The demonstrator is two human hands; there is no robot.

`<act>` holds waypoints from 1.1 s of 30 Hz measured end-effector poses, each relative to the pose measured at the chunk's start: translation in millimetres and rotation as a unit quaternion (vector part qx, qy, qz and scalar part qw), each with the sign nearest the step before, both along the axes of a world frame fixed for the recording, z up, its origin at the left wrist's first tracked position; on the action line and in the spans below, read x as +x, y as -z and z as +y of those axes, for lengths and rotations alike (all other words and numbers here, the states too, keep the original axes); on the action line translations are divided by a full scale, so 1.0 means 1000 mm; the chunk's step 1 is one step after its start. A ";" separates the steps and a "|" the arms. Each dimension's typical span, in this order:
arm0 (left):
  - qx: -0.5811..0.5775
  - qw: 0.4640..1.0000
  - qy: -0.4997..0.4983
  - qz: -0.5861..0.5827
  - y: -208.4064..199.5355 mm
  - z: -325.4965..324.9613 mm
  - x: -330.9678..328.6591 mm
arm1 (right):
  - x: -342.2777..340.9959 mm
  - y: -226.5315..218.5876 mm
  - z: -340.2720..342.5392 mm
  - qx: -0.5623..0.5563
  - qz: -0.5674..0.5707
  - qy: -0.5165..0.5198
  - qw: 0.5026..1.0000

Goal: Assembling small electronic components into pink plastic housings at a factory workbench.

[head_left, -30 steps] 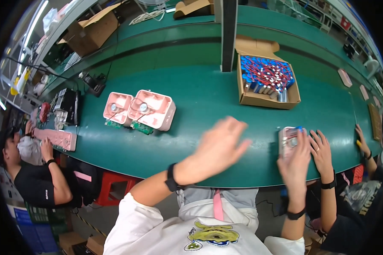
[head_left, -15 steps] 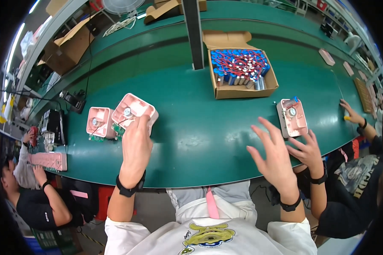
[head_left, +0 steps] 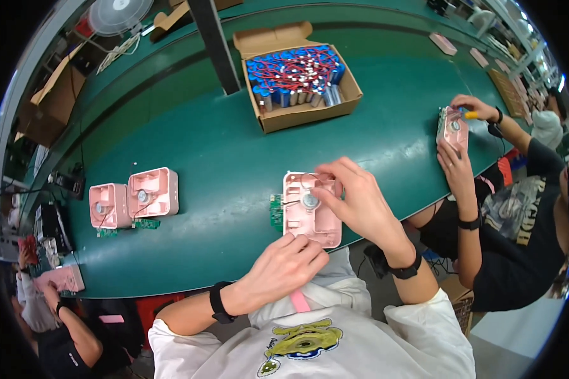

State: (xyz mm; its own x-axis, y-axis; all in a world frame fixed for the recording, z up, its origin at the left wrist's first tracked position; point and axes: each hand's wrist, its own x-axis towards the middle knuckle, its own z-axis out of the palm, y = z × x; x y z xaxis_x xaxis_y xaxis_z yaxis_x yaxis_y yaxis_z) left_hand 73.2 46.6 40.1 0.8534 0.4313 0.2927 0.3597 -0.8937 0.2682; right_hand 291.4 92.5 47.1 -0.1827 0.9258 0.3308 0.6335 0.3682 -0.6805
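A pink plastic housing [head_left: 308, 225] lies open side up at the table's near edge, directly before me. It carries a round speaker [head_left: 309, 200] with thin dark wires, and a green circuit board [head_left: 276, 211] sits beside its left wall. My left hand [head_left: 289, 265] has its fingers curled against the housing's near rim. Over the far right corner is my right hand [head_left: 363, 202], thumb and fingers apart, the thumb close to the speaker; its fingertips are slightly blurred. Two similar housings [head_left: 156, 177] with speakers and green boards rest side by side at the left.
A cardboard box [head_left: 310, 116] full of blue battery cells with red leads stands behind, near a dark post [head_left: 214, 47]. At right, a co-worker's hands hold another pink housing [head_left: 447, 134]. A second person works at far left beside a pink part [head_left: 66, 278].
My left hand has left the housings at the left; a housing now lies between both hands. My right hand has come inward. The co-worker's hands have closed around a housing. The view has turned right.
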 end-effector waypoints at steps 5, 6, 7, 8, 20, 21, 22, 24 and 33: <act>-0.003 1.000 0.014 -0.001 0.008 0.007 0.006 | 0.009 0.006 0.009 -0.089 0.034 0.023 0.995; -0.016 1.000 0.005 -0.003 0.009 0.009 0.005 | 0.012 0.005 0.008 -0.152 0.105 0.027 0.982; -0.018 1.000 0.005 -0.002 0.009 0.012 0.002 | 0.014 0.003 0.007 -0.214 0.176 0.031 0.961; -0.039 0.997 -0.025 -0.062 0.009 0.015 0.000 | 0.016 0.002 0.006 -0.274 0.244 0.034 0.930; -0.452 0.831 -0.255 -0.198 0.023 0.075 -0.008 | 0.030 -0.021 0.006 -0.259 0.431 -0.051 0.863; -0.478 0.820 -0.258 -0.181 0.023 0.075 -0.008 | 0.030 -0.022 0.007 -0.259 0.431 -0.048 0.863; -0.480 0.820 -0.256 -0.181 0.026 0.077 -0.007 | 0.029 -0.021 0.008 -0.260 0.432 -0.050 0.862; -0.487 0.806 -0.245 -0.229 0.036 0.081 -0.007 | 0.029 -0.019 0.010 -0.263 0.434 -0.054 0.860; -0.549 0.765 -0.230 -0.247 0.047 0.094 -0.006 | 0.031 -0.011 0.012 -0.281 0.443 -0.039 0.850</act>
